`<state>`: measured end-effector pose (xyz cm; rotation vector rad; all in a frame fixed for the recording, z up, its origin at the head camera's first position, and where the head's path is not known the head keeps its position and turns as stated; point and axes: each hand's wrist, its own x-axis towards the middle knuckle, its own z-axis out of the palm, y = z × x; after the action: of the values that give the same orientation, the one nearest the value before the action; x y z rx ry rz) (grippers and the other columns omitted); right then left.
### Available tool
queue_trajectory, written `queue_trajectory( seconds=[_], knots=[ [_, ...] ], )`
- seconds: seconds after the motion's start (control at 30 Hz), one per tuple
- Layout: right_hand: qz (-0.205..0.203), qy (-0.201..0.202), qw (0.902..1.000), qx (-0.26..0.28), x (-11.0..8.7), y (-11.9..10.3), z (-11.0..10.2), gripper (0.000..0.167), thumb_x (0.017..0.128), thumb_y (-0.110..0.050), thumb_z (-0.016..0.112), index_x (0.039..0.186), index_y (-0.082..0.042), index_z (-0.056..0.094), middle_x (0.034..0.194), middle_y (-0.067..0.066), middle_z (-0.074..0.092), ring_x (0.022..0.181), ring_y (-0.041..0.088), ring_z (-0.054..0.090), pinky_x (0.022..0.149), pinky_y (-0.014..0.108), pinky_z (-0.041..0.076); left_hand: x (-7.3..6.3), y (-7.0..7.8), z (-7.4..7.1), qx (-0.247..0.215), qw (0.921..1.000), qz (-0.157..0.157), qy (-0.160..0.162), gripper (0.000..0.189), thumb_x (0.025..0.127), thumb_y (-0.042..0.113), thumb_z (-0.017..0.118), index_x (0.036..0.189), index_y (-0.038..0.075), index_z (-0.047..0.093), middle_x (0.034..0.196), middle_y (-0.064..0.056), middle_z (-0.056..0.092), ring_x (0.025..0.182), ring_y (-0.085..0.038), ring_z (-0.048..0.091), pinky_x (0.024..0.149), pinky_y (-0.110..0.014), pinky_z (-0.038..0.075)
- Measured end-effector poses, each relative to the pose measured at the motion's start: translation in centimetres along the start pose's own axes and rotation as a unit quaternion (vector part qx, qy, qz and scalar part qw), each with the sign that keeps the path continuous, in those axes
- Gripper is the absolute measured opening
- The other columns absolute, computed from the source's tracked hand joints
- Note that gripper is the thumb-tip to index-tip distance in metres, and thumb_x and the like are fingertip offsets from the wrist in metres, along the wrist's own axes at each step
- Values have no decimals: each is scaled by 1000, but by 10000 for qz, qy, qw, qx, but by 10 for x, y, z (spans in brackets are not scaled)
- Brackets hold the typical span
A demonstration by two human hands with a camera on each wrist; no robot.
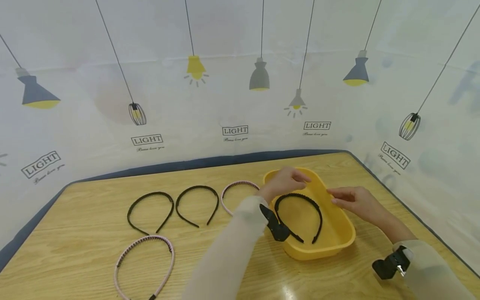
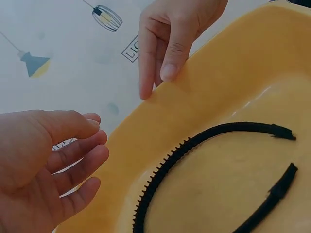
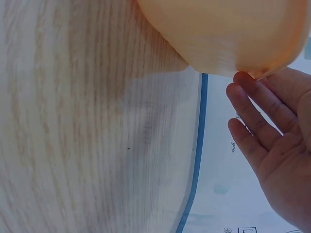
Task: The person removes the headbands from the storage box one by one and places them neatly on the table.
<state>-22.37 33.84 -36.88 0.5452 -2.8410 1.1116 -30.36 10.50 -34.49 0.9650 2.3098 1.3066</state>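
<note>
In the head view, a yellow plastic basin stands on the right of the table, with a black toothed headband lying inside it. My left hand is over the basin's far left part, beyond the headband. Its fingers are loosely bent with nothing between them, as the left hand in the left wrist view also shows. At the basin's right rim is my right hand, fingers extended and tips touching the edge. From the right wrist view, the right hand's fingertips meet the basin's outer side.
Left of the basin lie two black headbands, one farther left and one nearer. A pink headband sits close to the basin, partly behind the left forearm. Another pink headband lies at the front left. A printed curtain surrounds the wooden table.
</note>
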Motion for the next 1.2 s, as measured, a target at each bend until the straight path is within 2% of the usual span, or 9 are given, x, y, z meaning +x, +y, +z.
queue_trajectory(
  seconds=[0.17, 0.4, 0.63, 0.77, 1.2],
  knots=[
    [30, -2, 10000, -13, -1, -1, 0, 37, 91, -14, 58, 122, 8, 55, 116, 24, 58, 101, 34, 58, 75, 33, 52, 9, -4, 8, -153, 9998, -83, 98, 24, 90, 6, 58, 112, 2, 66, 109, -11, 64, 95, -13, 59, 75, -19, 47],
    [41, 31, 10000, 21, -2, -3, 0, 38, 91, -15, 58, 122, 7, 56, 117, 24, 57, 101, 34, 59, 74, 32, 52, 19, -8, 14, 18, 9997, -60, 254, 24, 89, 2, 57, 110, 0, 66, 109, -12, 65, 97, -17, 60, 74, -19, 47],
    [72, 70, 9999, 53, -2, -4, 1, 38, 91, -15, 58, 121, 7, 56, 115, 24, 58, 101, 34, 59, 76, 32, 52, 25, -8, 18, 129, 9986, -303, 411, 23, 87, 2, 59, 108, 2, 68, 105, -9, 66, 99, -16, 59, 75, -19, 47],
    [55, 67, 9999, 54, -2, -4, 1, 38, 91, -16, 58, 121, 7, 56, 115, 23, 59, 101, 34, 59, 76, 33, 52, 29, -7, 20, 272, 9978, -440, 414, 22, 86, 4, 61, 106, 4, 70, 101, -5, 67, 96, -15, 59, 74, -19, 47],
    [4, 68, 10000, 69, -3, -1, 0, 38, 91, -16, 58, 122, 6, 56, 115, 23, 59, 101, 34, 59, 77, 32, 52, 29, -13, 21, 770, 9940, -754, 201, 25, 86, 1, 59, 110, 3, 67, 108, -8, 65, 100, -20, 58, 78, -24, 48]
  ],
)
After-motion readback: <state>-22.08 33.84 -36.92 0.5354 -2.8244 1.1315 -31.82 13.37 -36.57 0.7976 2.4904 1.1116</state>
